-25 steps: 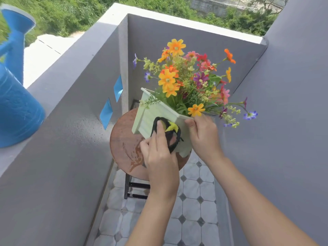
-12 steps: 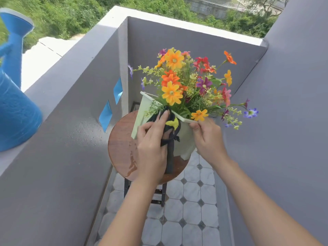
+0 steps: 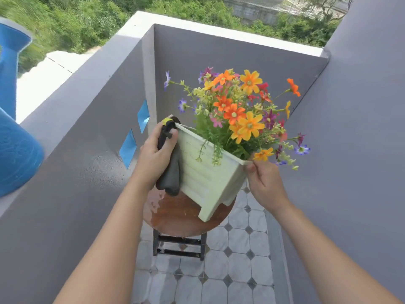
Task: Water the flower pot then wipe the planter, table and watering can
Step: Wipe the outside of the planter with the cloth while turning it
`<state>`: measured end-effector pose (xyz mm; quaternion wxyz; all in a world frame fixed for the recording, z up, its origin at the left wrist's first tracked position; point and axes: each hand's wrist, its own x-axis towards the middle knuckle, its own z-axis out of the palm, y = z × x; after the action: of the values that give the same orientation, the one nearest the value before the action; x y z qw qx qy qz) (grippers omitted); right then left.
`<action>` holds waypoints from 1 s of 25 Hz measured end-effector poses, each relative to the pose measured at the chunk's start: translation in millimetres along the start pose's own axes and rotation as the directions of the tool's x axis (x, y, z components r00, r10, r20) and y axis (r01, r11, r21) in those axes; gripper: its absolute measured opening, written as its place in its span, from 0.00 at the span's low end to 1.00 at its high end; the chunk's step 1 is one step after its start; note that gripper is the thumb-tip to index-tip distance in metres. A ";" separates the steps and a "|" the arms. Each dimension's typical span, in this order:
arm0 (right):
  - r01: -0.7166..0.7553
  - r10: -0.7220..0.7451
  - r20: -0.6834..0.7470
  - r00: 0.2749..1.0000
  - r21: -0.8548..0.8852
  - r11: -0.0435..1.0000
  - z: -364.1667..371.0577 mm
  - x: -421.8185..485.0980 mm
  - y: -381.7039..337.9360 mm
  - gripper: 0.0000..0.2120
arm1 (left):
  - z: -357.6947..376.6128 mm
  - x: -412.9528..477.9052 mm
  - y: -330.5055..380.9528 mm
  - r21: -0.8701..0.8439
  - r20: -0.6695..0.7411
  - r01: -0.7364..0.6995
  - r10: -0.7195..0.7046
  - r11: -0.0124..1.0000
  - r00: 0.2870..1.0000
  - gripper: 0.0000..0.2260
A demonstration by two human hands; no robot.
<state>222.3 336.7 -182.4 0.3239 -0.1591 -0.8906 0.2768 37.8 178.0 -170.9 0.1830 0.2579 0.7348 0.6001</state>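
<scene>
I have the pale green square plastic planter (image 3: 208, 172), full of orange, red and purple flowers (image 3: 238, 113), tipped toward me over the round brown wooden table (image 3: 186, 218); whether any foot touches the tabletop I cannot tell. My left hand (image 3: 155, 156) has its fingers curled tight around a dark grey cloth with a yellow patch (image 3: 169, 170), pressing it against the planter's far-left corner and left wall. My right hand (image 3: 263, 183) pinches the near-right corner of the rim, thumb on top, fingers closed underneath.

To do this wipe well, I judge the right hand must hold that corner firm while the left drags the cloth down along the ribbed wall, following the grooves rather than crossing them (dirt sits in those). I would keep the tilt modest so nothing spills from the pot, and turn the planter a side at a time.

The tabletop looks wet at its left edge, so it needs wiping next. The blue plastic watering can (image 3: 15, 145) stands on the grey parapet wall (image 3: 72, 132) at far left, well apart from both hands.
</scene>
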 end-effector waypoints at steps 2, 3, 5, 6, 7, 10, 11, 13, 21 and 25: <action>0.025 -0.026 0.028 0.999 0.003 1.000 -2.3 1.2 2.4 0.15 | -6.8 -2.6 4.3 -0.014 0.119 -0.075 0.077 0.997 0.990 0.18; 0.029 -0.030 0.042 0.999 0.009 1.000 -3.2 2.0 3.6 0.16 | -10.6 -2.9 5.3 0.041 0.151 -0.101 0.094 0.994 0.984 0.19; 0.029 -0.030 0.054 0.998 0.021 0.999 -3.7 3.3 6.5 0.18 | -14.4 -2.6 8.0 0.169 0.169 -0.129 0.100 0.977 0.981 0.17; 0.025 -0.027 0.063 0.998 0.033 0.999 -3.5 5.0 7.1 0.17 | -14.8 -2.7 9.2 0.226 0.160 -0.143 0.108 0.963 0.981 0.13; 0.022 -0.025 0.075 0.997 0.044 0.999 -3.4 6.8 7.2 0.16 | -15.7 -2.9 9.7 0.272 0.140 -0.158 0.124 0.949 0.982 0.11; 0.034 -0.037 0.065 0.997 0.054 0.998 -1.1 12.2 2.3 0.20 | -19.5 -9.8 11.0 0.255 0.064 -0.162 0.150 0.953 0.987 0.12; 0.024 -0.028 0.055 0.998 0.066 0.998 -0.4 12.9 -0.2 0.22 | -20.0 -14.0 9.5 0.218 0.034 -0.145 0.141 0.965 0.989 0.13; -0.018 0.014 0.037 0.999 0.084 0.996 1.3 11.5 -5.0 0.28 | -19.7 -23.1 4.9 0.175 -0.034 -0.102 0.110 0.979 0.993 0.15; -0.200 0.120 -0.338 0.933 -0.212 0.957 15.0 -54.5 -65.3 0.12 | 11.1 -52.1 7.8 0.148 -0.234 -0.048 0.082 0.988 0.969 0.08; -0.090 0.025 -0.175 0.984 -0.375 0.923 31.6 -57.4 -75.6 0.15 | 32.9 -67.6 20.0 0.205 -0.374 -0.048 0.124 0.978 0.919 0.11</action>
<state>235.9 237.6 -185.5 0.3519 -0.2679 -0.8920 0.0935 114.1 166.3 -161.2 -0.0173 0.1836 0.7985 0.5731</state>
